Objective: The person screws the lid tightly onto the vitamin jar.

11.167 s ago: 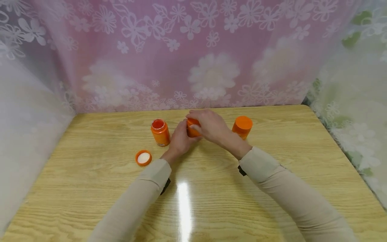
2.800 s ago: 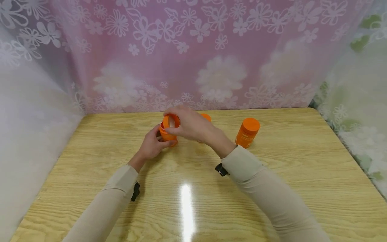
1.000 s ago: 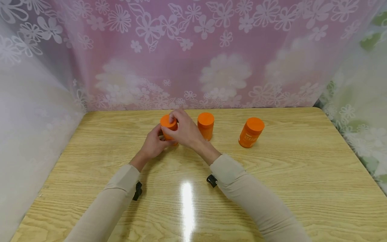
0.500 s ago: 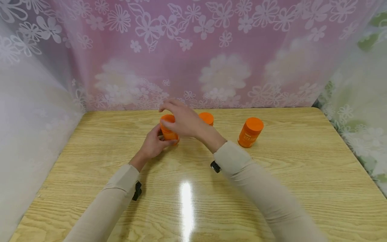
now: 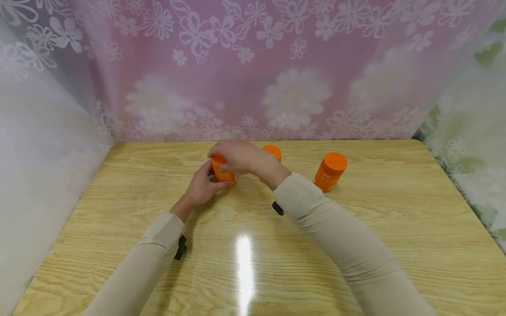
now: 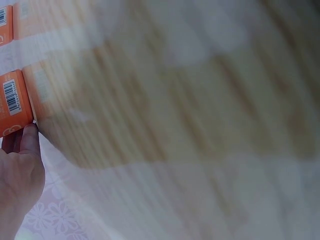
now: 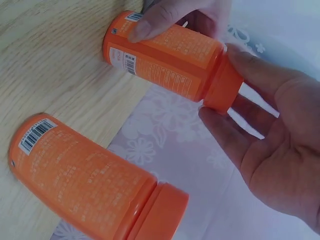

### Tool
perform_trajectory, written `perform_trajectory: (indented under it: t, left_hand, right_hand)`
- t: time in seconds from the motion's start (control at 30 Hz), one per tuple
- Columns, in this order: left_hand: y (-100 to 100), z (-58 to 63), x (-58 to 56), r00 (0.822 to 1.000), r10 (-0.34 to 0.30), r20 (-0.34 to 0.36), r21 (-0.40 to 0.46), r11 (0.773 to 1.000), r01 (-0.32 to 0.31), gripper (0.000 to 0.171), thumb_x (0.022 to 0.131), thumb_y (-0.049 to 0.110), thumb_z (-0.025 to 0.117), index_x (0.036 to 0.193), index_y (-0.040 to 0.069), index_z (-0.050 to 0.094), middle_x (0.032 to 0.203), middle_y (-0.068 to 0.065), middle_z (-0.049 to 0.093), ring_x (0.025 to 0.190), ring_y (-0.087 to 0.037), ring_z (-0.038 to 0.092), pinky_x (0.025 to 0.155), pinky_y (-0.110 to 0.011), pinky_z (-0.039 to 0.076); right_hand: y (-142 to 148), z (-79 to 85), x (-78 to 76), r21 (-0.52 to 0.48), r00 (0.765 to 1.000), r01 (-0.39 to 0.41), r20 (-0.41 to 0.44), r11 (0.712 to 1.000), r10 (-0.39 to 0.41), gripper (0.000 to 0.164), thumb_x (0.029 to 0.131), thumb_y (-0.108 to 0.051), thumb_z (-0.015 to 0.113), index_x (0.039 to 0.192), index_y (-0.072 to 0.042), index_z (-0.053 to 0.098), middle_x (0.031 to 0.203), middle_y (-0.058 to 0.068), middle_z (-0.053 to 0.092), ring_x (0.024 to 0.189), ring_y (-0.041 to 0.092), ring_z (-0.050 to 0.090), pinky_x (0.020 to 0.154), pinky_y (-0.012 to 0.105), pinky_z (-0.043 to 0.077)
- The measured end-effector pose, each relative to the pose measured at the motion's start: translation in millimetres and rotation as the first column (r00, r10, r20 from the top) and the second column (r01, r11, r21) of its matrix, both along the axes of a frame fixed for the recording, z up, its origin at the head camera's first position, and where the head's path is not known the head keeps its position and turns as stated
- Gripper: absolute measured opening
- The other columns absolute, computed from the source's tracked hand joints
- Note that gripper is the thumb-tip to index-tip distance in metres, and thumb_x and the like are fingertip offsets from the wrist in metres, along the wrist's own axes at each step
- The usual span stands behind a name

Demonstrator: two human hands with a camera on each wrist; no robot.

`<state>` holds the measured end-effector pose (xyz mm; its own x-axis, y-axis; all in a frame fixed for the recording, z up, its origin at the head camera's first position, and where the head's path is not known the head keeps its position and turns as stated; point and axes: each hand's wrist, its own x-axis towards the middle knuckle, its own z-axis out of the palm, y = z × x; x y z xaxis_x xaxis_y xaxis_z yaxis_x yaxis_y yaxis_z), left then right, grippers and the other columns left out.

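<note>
An orange plastic bottle [image 5: 224,176] stands upright on the wooden table, left of centre. My left hand [image 5: 200,186] holds it low around the body, thumb on the near side. In the left wrist view, this left hand [image 6: 20,175] touches the bottle's base end beside a barcode label. My right hand [image 5: 247,157] comes over the top and grips the orange screw lid [image 5: 218,161]. The right wrist view shows the lid [image 7: 223,87] seated on the bottle's neck, with right-hand fingertips on both sides of it.
A second lidded orange bottle [image 5: 272,151] stands just right, partly behind the right hand and wrist. A third lidded bottle [image 5: 330,173] is farther right on the table [image 5: 316,245]. A pink floral curtain [image 5: 237,87] hangs along the table's back edge.
The loose lid, seen beside the open bottle at first, is now on that bottle. The left hand moved from the middle bottle to this one; the right hand just lifted slightly and gripped the lid again.
</note>
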<state>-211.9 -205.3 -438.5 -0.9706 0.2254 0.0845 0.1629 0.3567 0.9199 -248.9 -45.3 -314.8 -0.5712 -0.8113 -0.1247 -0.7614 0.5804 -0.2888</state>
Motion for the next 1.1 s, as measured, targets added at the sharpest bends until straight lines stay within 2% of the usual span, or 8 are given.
perform_trajectory:
  t: [0.07,0.3,0.4,0.63,0.77,0.93,1.03,1.1]
  left_hand:
    - [-1,-0.9,-0.2,1.000,0.002,-0.008,-0.003,1.000,-0.002,0.058,0.082,0.017,0.077,0.132,0.012,0.048,0.123,-0.006,0.055,0.108,-0.023,0.057,0.093,-0.039,0.047]
    - [7,30.8,15.6,0.999,-0.034,0.041,0.021,0.999,0.033,0.054,0.085,0.007,0.073,0.132,0.003,0.046,0.123,-0.014,0.053,0.107,-0.029,0.058,0.090,-0.040,0.049]
    - [8,31.2,15.8,0.998,-0.036,0.042,0.019,0.999,0.035,0.054,0.085,0.008,0.073,0.132,0.003,0.046,0.123,-0.014,0.053,0.106,-0.030,0.058,0.088,-0.039,0.050]
    - [0,2.5,0.3,0.998,-0.023,0.059,0.051,0.999,0.020,0.061,0.083,0.014,0.076,0.135,0.010,0.045,0.130,-0.010,0.050,0.114,-0.029,0.055,0.091,-0.042,0.048]
    - [-2,-0.5,0.2,0.999,-0.021,0.032,0.047,0.999,0.020,0.058,0.083,0.016,0.076,0.133,0.013,0.047,0.129,-0.006,0.050,0.113,-0.025,0.055,0.090,-0.039,0.049]
    - [-2,-1.2,1.0,0.999,-0.040,0.001,0.061,0.997,0.040,0.048,0.083,0.013,0.075,0.126,0.009,0.054,0.126,-0.007,0.051,0.111,-0.025,0.056,0.086,-0.037,0.051]
    - [-1,-0.8,0.8,1.000,-0.021,0.017,0.047,0.999,0.020,0.056,0.083,0.014,0.076,0.132,0.010,0.049,0.126,-0.007,0.052,0.111,-0.023,0.056,0.089,-0.037,0.050]
    - [0,-0.3,0.2,1.000,-0.005,0.025,0.023,1.000,0.005,0.060,0.083,0.016,0.076,0.134,0.012,0.046,0.125,-0.006,0.053,0.110,-0.022,0.056,0.091,-0.037,0.049]
  right_hand:
    - [-2,0.5,2.4,0.008,0.999,0.043,-0.005,0.999,-0.043,0.044,0.092,-0.021,0.066,0.133,-0.012,0.056,0.133,0.002,0.053,0.116,0.020,0.051,0.096,0.032,0.042]
    - [-11,0.2,11.6,0.035,0.983,0.172,-0.078,0.984,-0.169,0.042,0.090,-0.032,0.067,0.127,-0.014,0.060,0.117,0.001,0.061,0.094,0.016,0.056,0.079,0.028,0.048]
    - [-15,-0.7,15.9,0.039,0.969,0.232,-0.096,0.972,-0.228,0.039,0.091,-0.034,0.066,0.123,-0.013,0.062,0.112,0.003,0.060,0.090,0.017,0.055,0.075,0.028,0.049]
    - [-22,-5.0,22.3,0.074,0.930,0.338,-0.181,0.938,-0.320,0.036,0.091,-0.043,0.063,0.112,-0.014,0.062,0.098,0.004,0.055,0.087,0.021,0.051,0.073,0.030,0.050]
    - [-25,-8.5,24.0,0.080,0.914,0.371,-0.210,0.925,-0.348,0.044,0.091,-0.047,0.061,0.119,-0.013,0.059,0.103,0.006,0.055,0.091,0.024,0.051,0.074,0.032,0.052]
    - [-21,-12.1,17.0,0.085,0.920,0.373,-0.160,0.924,-0.357,0.061,0.092,-0.060,0.048,0.136,-0.017,0.048,0.123,0.006,0.052,0.107,0.027,0.051,0.083,0.036,0.050]
    - [-14,-9.1,8.7,0.044,0.944,0.320,-0.094,0.946,-0.315,0.067,0.091,-0.064,0.043,0.144,-0.022,0.041,0.143,0.006,0.041,0.127,0.028,0.041,0.097,0.043,0.042]
    - [-8,-3.8,3.0,0.007,0.972,0.230,-0.054,0.973,-0.229,0.063,0.094,-0.057,0.047,0.146,-0.023,0.038,0.150,0.006,0.031,0.136,0.028,0.030,0.105,0.046,0.033]
